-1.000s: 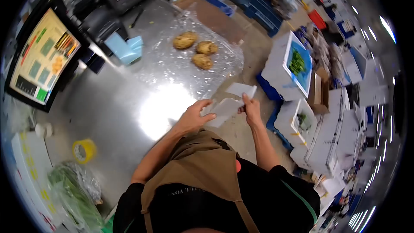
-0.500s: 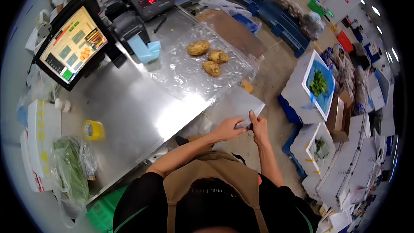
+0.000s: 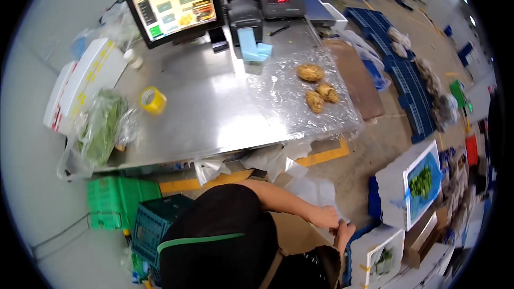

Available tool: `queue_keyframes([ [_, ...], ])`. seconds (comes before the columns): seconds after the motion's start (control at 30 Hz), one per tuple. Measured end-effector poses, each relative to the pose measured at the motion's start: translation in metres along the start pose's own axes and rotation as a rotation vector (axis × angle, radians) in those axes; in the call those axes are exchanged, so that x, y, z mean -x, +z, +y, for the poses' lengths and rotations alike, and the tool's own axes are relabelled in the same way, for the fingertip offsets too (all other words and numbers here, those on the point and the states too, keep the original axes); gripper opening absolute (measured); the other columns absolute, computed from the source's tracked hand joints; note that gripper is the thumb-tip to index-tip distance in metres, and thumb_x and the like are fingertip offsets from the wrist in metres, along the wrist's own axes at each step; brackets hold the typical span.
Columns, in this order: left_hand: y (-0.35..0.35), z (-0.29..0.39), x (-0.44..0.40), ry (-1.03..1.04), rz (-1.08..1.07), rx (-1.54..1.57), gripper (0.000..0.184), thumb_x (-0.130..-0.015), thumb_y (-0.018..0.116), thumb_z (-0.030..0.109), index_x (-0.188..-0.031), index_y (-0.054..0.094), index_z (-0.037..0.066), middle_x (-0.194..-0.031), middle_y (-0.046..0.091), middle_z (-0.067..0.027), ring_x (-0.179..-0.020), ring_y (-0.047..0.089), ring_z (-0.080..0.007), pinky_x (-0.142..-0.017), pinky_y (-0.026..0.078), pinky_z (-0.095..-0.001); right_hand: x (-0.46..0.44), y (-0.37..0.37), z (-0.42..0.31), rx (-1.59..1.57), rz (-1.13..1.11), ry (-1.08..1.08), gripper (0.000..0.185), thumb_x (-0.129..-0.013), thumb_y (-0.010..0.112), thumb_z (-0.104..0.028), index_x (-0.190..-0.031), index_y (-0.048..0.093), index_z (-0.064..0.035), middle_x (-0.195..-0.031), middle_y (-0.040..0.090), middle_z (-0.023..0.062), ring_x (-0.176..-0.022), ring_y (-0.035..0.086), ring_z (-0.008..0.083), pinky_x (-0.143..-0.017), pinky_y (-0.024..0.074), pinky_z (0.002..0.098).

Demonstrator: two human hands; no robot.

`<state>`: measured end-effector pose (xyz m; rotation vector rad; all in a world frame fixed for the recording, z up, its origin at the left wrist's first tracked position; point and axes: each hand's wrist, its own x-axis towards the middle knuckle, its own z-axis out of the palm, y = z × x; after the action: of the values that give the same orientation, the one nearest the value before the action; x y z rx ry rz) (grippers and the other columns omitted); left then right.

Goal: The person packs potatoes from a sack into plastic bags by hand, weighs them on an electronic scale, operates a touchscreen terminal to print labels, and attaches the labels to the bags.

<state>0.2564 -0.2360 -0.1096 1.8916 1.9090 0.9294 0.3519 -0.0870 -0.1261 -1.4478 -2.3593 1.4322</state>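
Plastic bag [image 3: 315,189] in head view is out past the near edge of the worktop [image 3: 193,115], toward its right corner; left hand [image 3: 324,217] and right hand [image 3: 344,233] close together, fingers narrow and pinching it, some fingertips hidden. Three potatoes [image 3: 315,101] sit on clear film [image 3: 274,93] by the right edge, scale [image 3: 279,4] near far right corner, yellow tape [image 3: 153,100] toward left edge, monitor [image 3: 176,6] at far edge.

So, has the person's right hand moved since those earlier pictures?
Yes. Judged against the metal table, the right hand is now farther out from its edge and, in this view, closer to the lower white box.
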Motion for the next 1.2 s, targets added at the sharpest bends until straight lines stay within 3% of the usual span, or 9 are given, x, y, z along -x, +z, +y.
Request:
queue_keyframes([
  [0.1, 0.008, -0.002, -0.013, 0.043, -0.055, -0.122, 0.016, -0.075, 0.056, 0.024, -0.081, 0.066, 0.014, -0.073, 0.065, -0.0102, -0.067, 0.063, -0.0295, -0.057, 0.048, -0.0441, -0.006, -0.019, 0.024, -0.363, -0.195, 0.312, 0.032, -0.084, 0.057, -0.023, -0.086, 0.053, 0.0087, -0.062, 0.057, 0.0193, -0.046, 0.057, 0.0269, -0.041, 0.0446, 0.0389],
  [0.33, 0.026, -0.034, -0.063, 0.026, -0.327, -0.107, 0.021, -0.072, 0.059, 0.015, -0.093, 0.059, 0.016, -0.076, 0.065, -0.0103, -0.071, 0.065, -0.0287, -0.058, 0.049, -0.0401, -0.034, -0.029, 0.043, -0.977, -0.496, 0.614, 0.051, -0.087, 0.06, -0.035, -0.119, 0.045, 0.0021, -0.104, 0.06, 0.014, -0.097, 0.059, 0.0277, -0.086, 0.0461, 0.0386],
  [0.5, -0.011, -0.084, -0.14, -0.432, -0.475, 0.566, 0.072, -0.067, 0.069, 0.014, -0.132, 0.038, 0.015, -0.084, 0.064, -0.0163, -0.072, 0.063, -0.0298, -0.064, 0.05, -0.0421, -0.08, -0.04, 0.012, -1.133, -0.389, 0.413, 0.047, -0.087, 0.059, -0.03, -0.119, 0.046, 0.0014, -0.106, 0.059, 0.0148, -0.098, 0.057, 0.0281, -0.085, 0.0465, 0.0375],
  [0.57, -0.002, -0.12, -0.177, -0.413, -0.288, 0.769, 0.08, -0.066, 0.072, 0.015, -0.136, 0.033, 0.012, -0.09, 0.062, -0.0158, -0.063, 0.06, -0.0228, -0.051, 0.049, -0.0365, -0.119, -0.039, 0.012, -1.165, -0.272, 0.361, 0.037, -0.087, 0.056, -0.021, -0.115, 0.048, 0.0026, -0.104, 0.059, 0.0153, -0.09, 0.058, 0.0265, -0.079, 0.0482, 0.0384],
  [0.6, 0.055, -0.159, -0.2, -0.314, 0.037, 0.736, 0.075, -0.068, 0.071, 0.016, -0.134, 0.036, 0.011, -0.087, 0.063, -0.0139, -0.061, 0.059, -0.0202, -0.046, 0.047, -0.0341, -0.138, -0.041, 0.006, -1.112, -0.211, 0.314, 0.032, -0.086, 0.057, -0.016, -0.111, 0.05, 0.0015, -0.101, 0.058, 0.0143, -0.086, 0.059, 0.0242, -0.075, 0.0497, 0.036],
  [0.63, -0.037, -0.142, -0.22, -0.701, -0.161, 0.974, 0.066, -0.071, 0.068, 0.016, -0.13, 0.039, 0.009, -0.09, 0.062, -0.0129, -0.062, 0.059, -0.0176, -0.046, 0.047, -0.0326, -0.142, -0.043, -0.046, -1.0, -0.022, 0.283, 0.035, -0.084, 0.06, -0.012, -0.114, 0.05, 0.0033, -0.096, 0.058, 0.0124, -0.083, 0.059, 0.0221, -0.07, 0.0497, 0.0327],
  [0.7, -0.006, -0.199, -0.261, -0.698, 0.133, 1.082, 0.062, -0.078, 0.058, 0.007, -0.135, 0.036, 0.003, -0.101, 0.059, -0.0153, -0.068, 0.06, -0.0155, -0.05, 0.049, -0.0303, -0.173, -0.046, -0.101, -0.721, 0.202, 0.106, 0.041, -0.08, 0.066, -0.012, -0.115, 0.05, 0.0057, -0.094, 0.059, 0.0117, -0.078, 0.06, 0.0225, -0.068, 0.0501, 0.0337],
  [0.9, -0.096, -0.27, -0.349, -1.05, 0.119, 1.44, 0.035, -0.082, 0.055, 0.006, -0.117, 0.049, 0.002, -0.087, 0.056, -0.0071, -0.066, 0.053, -0.0156, -0.052, 0.045, -0.0328, -0.263, -0.061, -0.206, 0.294, 0.424, -0.45, 0.073, -0.068, 0.076, -0.02, -0.126, 0.04, 0.005, -0.115, 0.049, 0.027, -0.105, 0.051, 0.0386, -0.086, 0.0428, 0.0437],
  [1.2, -0.146, -0.358, -0.455, -1.06, 0.33, 1.619, 0.014, -0.088, 0.056, 0.013, -0.095, 0.058, 0.002, -0.076, 0.056, -0.0041, -0.064, 0.053, -0.0136, -0.049, 0.043, -0.0301, -0.425, -0.053, -0.263, 0.236, 0.449, -0.343, 0.042, -0.076, 0.065, -0.016, -0.111, 0.05, 0.0015, -0.104, 0.055, 0.0216, -0.092, 0.055, 0.039, -0.077, 0.047, 0.0417],
])
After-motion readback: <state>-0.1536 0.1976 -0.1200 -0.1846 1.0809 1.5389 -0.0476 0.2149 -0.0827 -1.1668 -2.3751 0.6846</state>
